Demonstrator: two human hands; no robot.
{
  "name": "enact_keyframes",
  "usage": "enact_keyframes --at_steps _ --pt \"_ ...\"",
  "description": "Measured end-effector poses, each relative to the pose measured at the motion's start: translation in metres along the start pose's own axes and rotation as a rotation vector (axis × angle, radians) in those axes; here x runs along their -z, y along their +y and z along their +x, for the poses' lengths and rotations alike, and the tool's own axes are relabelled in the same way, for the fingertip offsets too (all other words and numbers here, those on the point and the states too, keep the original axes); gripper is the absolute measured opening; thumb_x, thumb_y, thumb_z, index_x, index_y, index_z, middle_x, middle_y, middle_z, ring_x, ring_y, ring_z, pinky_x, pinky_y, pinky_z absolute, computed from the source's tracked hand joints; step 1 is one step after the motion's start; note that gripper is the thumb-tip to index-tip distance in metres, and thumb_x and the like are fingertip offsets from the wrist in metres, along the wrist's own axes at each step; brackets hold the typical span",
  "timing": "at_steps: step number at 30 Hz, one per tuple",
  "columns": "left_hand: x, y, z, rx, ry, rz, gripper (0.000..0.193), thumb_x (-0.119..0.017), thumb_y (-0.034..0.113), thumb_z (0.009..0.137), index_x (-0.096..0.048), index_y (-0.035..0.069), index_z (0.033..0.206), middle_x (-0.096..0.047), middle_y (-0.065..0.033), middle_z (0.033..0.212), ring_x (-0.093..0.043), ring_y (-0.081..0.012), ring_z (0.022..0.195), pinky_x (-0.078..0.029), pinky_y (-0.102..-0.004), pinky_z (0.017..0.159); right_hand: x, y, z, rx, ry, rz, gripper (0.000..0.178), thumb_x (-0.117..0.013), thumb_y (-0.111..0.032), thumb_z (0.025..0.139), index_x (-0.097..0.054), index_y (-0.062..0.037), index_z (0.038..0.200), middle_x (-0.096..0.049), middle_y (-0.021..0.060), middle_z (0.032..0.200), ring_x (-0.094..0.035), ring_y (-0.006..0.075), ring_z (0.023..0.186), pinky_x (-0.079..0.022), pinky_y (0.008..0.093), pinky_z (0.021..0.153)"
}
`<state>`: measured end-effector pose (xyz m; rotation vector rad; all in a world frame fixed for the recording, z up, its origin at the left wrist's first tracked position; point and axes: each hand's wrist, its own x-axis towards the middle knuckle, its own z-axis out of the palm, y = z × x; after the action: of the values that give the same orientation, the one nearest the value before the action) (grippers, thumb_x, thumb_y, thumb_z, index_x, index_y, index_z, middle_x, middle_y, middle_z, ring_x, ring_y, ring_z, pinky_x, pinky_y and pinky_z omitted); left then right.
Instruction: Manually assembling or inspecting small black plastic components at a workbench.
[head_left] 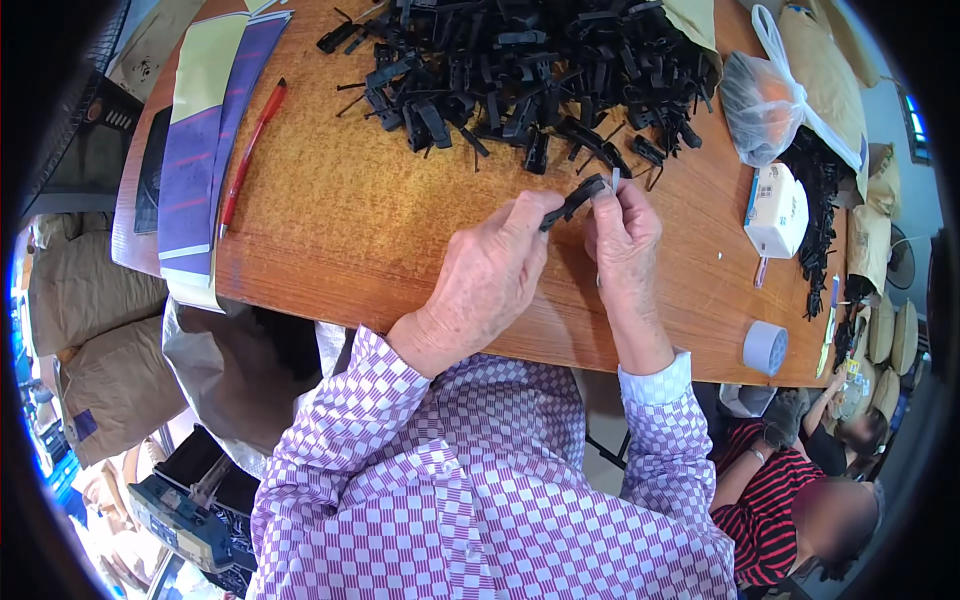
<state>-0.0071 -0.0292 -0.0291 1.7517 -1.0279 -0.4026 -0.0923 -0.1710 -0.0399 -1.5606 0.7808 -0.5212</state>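
Mid-frame, my left fingers (527,212) pinch a black part (572,204); my right fingers (609,214) pinch a grey strip (615,177). I'm likely working its end; next needs steady holding.

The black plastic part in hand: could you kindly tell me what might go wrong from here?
If it slipped, the black plastic part could get lost in the pile of similar parts just beyond. The thin, pale strip in the right hand, if sharp, might nick that hand.
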Motion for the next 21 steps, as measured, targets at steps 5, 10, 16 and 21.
enact_keyframes --at_steps 5,10,16,21 --pt "-0.003 0.007 -0.001 -0.110 0.130 0.062 0.027 -0.052 -0.006 0.084 -0.054 0.005 0.109 -0.061 -0.0163 0.090 -0.065 -0.0294 0.073 -0.051 -0.0327 0.060 -0.009 -0.006 -0.005 0.018 0.027 0.244 0.018 -0.059 -0.024 0.092 -0.055 -0.0080 0.086 -0.037 -0.0090 0.055 -0.028 0.0007 0.043 -0.021 0.0189 0.038" --pt "-0.002 0.003 -0.003 -0.110 0.153 -0.031 0.029 -0.052 -0.005 0.085 -0.053 0.004 0.112 -0.063 -0.0145 0.094 -0.067 -0.0257 0.077 -0.053 -0.0303 0.063 -0.011 -0.018 -0.010 -0.033 0.016 0.371 0.016 -0.057 -0.024 0.092 -0.054 -0.0087 0.087 -0.038 -0.0083 0.054 -0.029 0.0007 0.043 -0.022 0.0188 0.038" --pt "0.005 0.011 0.000 0.375 0.065 -0.813 0.021 -0.042 0.003 0.095 -0.051 0.003 0.114 -0.062 -0.0068 0.094 -0.065 -0.0133 0.082 -0.051 -0.0229 0.068 -0.021 -0.014 -0.012 0.096 -0.008 0.153 0.016 -0.054 -0.019 0.094 -0.054 -0.0077 0.106 -0.042 -0.0067 0.059 -0.032 0.0002 0.046 -0.023 0.0175 0.040" --pt "0.015 0.009 -0.006 0.427 0.027 -0.854 0.023 -0.041 0.007 0.094 -0.051 0.003 0.115 -0.064 -0.0098 0.091 -0.066 -0.0161 0.078 -0.051 -0.0249 0.067 0.001 -0.031 -0.011 -0.171 -0.264 0.379 0.024 -0.057 -0.019 0.093 -0.055 -0.0070 0.114 -0.045 -0.0063 0.063 -0.034 0.0006 0.047 -0.024 0.0169 0.040"
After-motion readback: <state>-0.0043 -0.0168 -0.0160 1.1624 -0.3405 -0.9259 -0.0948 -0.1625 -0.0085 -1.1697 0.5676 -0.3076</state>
